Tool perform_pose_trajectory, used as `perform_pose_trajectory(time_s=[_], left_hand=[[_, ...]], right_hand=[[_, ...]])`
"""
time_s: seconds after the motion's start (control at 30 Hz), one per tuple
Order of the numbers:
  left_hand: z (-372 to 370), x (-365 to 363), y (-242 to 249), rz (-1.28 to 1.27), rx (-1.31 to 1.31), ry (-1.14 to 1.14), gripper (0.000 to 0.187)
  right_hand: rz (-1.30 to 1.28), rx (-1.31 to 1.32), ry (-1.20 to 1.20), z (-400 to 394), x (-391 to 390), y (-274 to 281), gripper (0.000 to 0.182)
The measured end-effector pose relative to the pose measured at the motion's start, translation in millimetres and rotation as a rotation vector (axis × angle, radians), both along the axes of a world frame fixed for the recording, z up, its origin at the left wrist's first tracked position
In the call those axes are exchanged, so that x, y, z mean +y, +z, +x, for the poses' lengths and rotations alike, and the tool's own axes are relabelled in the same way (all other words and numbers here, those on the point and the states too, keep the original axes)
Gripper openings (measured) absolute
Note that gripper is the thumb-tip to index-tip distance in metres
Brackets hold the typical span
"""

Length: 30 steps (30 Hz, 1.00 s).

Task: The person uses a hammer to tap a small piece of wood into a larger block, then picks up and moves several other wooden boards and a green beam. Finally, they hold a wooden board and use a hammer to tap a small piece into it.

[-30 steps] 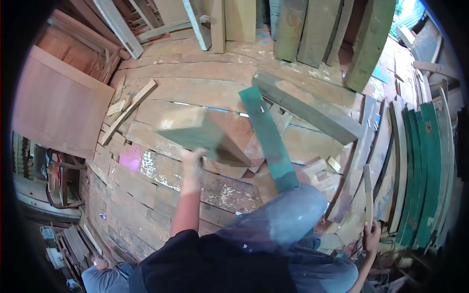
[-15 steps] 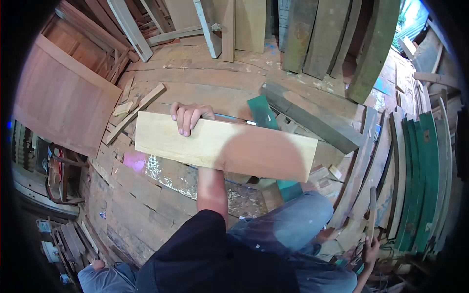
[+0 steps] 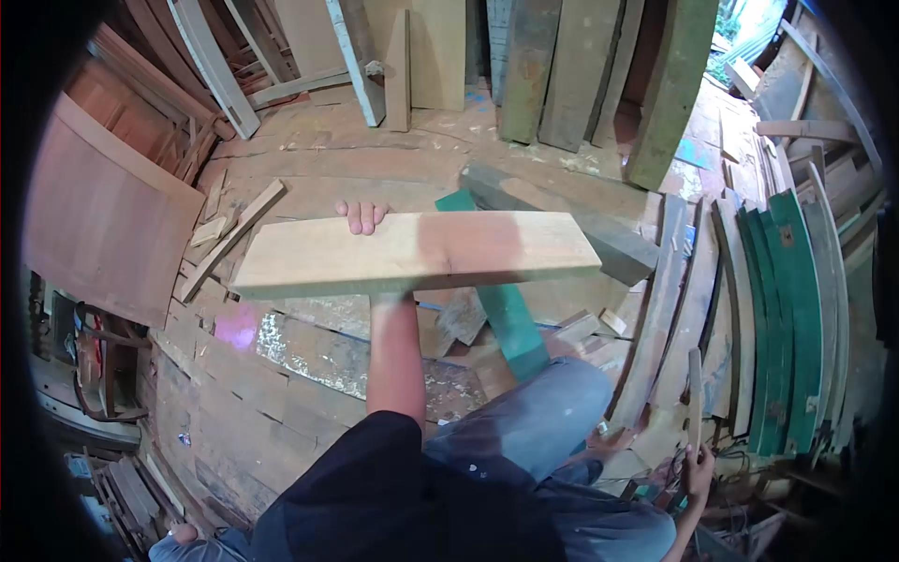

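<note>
A pale wooden board [image 3: 328,253] is held up in front of me by my left hand [image 3: 362,216]. The fingers curl over its far edge, while the palm and thumb are hidden behind it. My forearm passes below the board. At the lower right, my right hand [image 3: 699,471] is closed round the lower end of a thin wooden stick [image 3: 695,398], which points upward. A round shadow falls on the board's middle.
A green plank [image 3: 513,332] and a thick grey beam [image 3: 613,245] lie beyond my bent knee [image 3: 552,393]. Green boards [image 3: 805,328] are stacked at the right. Planks [image 3: 581,84] lean at the back, and a wide panel [image 3: 112,225] stands at the left.
The board has tilted, so its near long edge now shows, and less of my left fingers is visible. The surroundings have shifted left in view. Both hands keep their holds.
</note>
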<state>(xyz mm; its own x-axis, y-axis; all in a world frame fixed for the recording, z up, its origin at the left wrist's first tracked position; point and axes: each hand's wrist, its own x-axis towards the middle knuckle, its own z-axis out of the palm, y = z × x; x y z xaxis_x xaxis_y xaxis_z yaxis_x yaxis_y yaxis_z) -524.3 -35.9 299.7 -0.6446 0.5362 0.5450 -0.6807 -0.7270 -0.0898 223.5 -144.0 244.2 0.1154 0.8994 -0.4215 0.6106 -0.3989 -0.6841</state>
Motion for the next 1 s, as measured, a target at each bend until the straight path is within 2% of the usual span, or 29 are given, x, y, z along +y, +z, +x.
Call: perform_pose_trajectory(time_s=[0.1,0.13,0.2,0.3,0.4,0.6,0.7,0.87,0.93,0.97,1.0], left_hand=[[-12.4,7.5,-46.5,-0.061,-0.06,-0.069,0.019],[-10.7,12.2,-62.5,-0.078,-0.091,-0.046,0.021],[5.7,16.5,-73.2,-0.122,-0.149,0.005,0.026],[31.4,19.7,-66.8,-0.305,-0.328,0.057,0.034],[59.0,18.3,-47.8,-0.458,-0.408,0.058,0.025],[83.2,25.2,-44.8,-0.542,-0.429,0.054,0.03],[96.8,31.7,-40.4,-0.66,-0.342,0.124,0.033],[71.8,62.5,-80.1,-0.431,0.049,0.214,0.03],[76.1,70.5,-75.1,-0.378,0.236,0.263,0.027],[83.4,71.8,-60.1,-0.37,0.325,0.303,0.025],[89.6,73.4,-48.2,-0.358,0.416,0.346,0.023]], right_hand=[[-0.006,0.035,-0.03,-13.0,-0.8,10.2,0.02],[-0.024,0.047,-0.043,-27.5,0.9,25.1,0.021],[0.001,0.039,-0.015,-18.6,-0.5,17.6,0.026],[0.019,-0.012,-0.018,-3.2,-3.8,-2.0,0.026],[0.022,-0.051,-0.019,1.1,-6.3,-6.0,0.023],[-0.044,-0.039,-0.022,-14.8,-6.2,14.7,0.022],[-0.026,-0.024,-0.026,1.1,-11.9,-2.1,0.022],[-0.053,-0.037,-0.084,10.7,-23.5,-11.5,0.025],[-0.091,-0.052,-0.075,23.2,-27.9,-20.7,0.027],[-0.101,-0.099,-0.105,6.6,-27.6,-2.5,0.028],[-0.092,-0.084,-0.096,13.0,-30.5,-10.2,0.028]])
